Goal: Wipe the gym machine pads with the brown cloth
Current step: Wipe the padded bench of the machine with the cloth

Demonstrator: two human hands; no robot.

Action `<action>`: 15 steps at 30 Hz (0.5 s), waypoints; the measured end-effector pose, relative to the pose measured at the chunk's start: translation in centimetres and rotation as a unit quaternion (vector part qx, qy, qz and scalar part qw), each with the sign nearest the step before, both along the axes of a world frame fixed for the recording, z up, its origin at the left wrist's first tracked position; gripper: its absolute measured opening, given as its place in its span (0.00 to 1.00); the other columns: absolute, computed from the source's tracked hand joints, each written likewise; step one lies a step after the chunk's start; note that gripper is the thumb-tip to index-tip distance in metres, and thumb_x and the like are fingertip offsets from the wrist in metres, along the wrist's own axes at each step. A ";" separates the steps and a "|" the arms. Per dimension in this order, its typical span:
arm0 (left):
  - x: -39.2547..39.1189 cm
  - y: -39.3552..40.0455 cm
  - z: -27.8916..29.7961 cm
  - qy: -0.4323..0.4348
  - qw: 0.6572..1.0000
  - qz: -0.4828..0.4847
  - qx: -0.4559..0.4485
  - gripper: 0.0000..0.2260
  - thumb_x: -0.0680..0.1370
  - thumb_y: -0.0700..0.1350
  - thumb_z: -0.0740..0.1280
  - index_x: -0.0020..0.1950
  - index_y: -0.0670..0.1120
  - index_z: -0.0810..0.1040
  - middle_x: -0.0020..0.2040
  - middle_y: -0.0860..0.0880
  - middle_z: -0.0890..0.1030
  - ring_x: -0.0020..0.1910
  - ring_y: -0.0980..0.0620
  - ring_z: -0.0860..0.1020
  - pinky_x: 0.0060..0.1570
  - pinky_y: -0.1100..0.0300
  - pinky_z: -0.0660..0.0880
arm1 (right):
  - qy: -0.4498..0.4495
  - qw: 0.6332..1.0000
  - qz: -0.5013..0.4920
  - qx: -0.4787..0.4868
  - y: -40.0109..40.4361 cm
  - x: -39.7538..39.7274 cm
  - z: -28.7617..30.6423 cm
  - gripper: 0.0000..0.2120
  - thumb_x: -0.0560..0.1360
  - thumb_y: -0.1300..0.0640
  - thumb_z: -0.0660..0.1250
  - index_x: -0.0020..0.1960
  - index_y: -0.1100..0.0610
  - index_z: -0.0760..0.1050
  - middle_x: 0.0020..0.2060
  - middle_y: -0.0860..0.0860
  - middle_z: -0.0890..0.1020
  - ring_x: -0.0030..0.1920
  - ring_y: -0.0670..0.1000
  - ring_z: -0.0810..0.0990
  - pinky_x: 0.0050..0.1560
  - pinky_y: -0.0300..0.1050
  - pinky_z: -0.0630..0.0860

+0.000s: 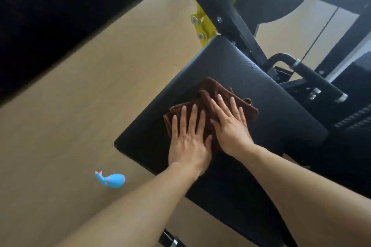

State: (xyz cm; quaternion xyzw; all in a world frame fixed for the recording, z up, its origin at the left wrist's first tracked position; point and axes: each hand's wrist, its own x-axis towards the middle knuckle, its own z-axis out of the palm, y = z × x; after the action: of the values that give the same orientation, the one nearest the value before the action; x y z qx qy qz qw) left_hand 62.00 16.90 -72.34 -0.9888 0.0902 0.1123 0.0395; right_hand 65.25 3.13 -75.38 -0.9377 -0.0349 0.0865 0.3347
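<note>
Both hands lie flat, palms down, fingers spread, on the brown cloth (pixel 212 102): the left hand (pixel 188 140) presses the cloth's near-left part, the right hand (pixel 230 126) sits just beside it on the mid/right part, w/ the left thumb touching the right hand's edge. Neither hand is curled around anything; both are open & pressing, not pinching. Bare forearms run back toward the bottom of the view. The cloth is folded into a rumpled wad w/ several layers showing, one corner sticking out toward the far side; it rests near the centre of the black pad (pixel 241 70), a flat cushion w/ a fine woven-look texture & rounded corners. The cloth is clear of every pad edge; bare pad shows all round it. Past the pad's far corner, a yellow bracket (pixel 202 24) w/ silver bolts joins a black steel frame (pixel 226 10) that slants up & away. Off the pad's right edge, a black handle bar (pixel 317 80) w/ a chrome end cap sticks out, apart from the pad. Under everything is a light wood-tone floor (pixel 80 116); on it, left of the pad's near corner & well apart from it, lies a small blue whale-shaped toy (pixel 112 180) w/ pink marks. A dark blurred mass fills the upper-left corner; can't tell what it is.
</note>
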 end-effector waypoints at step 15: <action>-16.8 4.4 -3.0 -0.024 0.972 0.186 -0.139 0.29 0.82 0.59 0.44 0.81 0.46 0.53 0.76 0.42 0.68 0.75 0.40 0.68 0.73 0.46 0.56 | -0.055 0.970 0.236 -0.037 5.7 -10.9 -0.3 0.26 0.86 0.46 0.45 0.83 0.40 0.47 0.81 0.38 0.44 0.80 0.48 0.30 0.79 0.53 0.29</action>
State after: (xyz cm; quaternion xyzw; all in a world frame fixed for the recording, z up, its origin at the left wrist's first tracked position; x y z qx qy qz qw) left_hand 45.21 21.34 -75.37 -0.9864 -0.0817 0.0806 -0.1180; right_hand 54.31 8.80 -75.73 -0.9181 -0.2700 0.1129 0.2672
